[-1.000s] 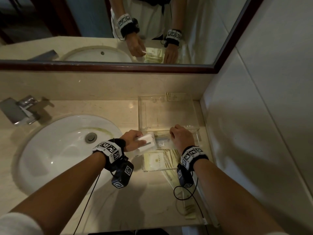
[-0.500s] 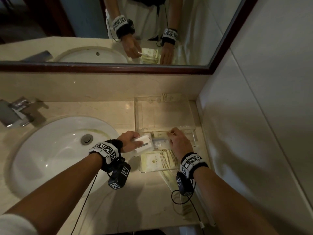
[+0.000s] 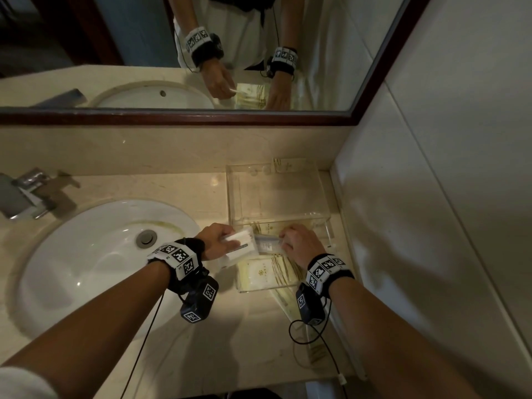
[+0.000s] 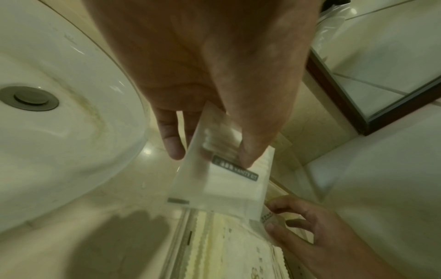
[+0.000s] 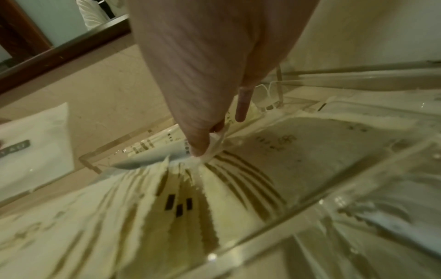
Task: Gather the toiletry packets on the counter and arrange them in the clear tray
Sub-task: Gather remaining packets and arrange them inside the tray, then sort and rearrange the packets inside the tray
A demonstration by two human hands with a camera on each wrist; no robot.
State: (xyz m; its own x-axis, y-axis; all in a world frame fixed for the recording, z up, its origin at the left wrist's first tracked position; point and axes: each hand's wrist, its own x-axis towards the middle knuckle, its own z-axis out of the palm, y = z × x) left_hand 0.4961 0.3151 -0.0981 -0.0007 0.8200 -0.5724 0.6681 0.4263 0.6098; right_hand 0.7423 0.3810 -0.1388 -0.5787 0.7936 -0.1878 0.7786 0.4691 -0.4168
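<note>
A clear tray [image 3: 234, 197] stands on the counter's right end. Its near part holds cream packets [image 3: 260, 276] with brown stripes, which fan out under my right hand in the right wrist view [image 5: 241, 190]. My left hand [image 3: 230, 240] pinches a white vanity-kit packet [image 3: 243, 244] between thumb and fingers [image 4: 173, 149], just left of the tray's near part; its grey label [image 4: 235, 169] faces the left wrist camera. My right hand [image 3: 283, 240] pinches a small bluish-white packet [image 3: 267, 244] over the cream packets, thumb on its crumpled edge [image 5: 210, 145].
A white sink [image 3: 86, 254] with a drain fills the counter's left, with a chrome tap [image 3: 26, 194] behind it. A mirror [image 3: 172, 53] runs along the back and a tiled wall [image 3: 431, 197] closes the right. More cream packets [image 3: 315, 351] lie on the counter below my right forearm.
Hardly anything differs. Both hands keep their packets at the tray's near part, and the view has shifted slightly.
</note>
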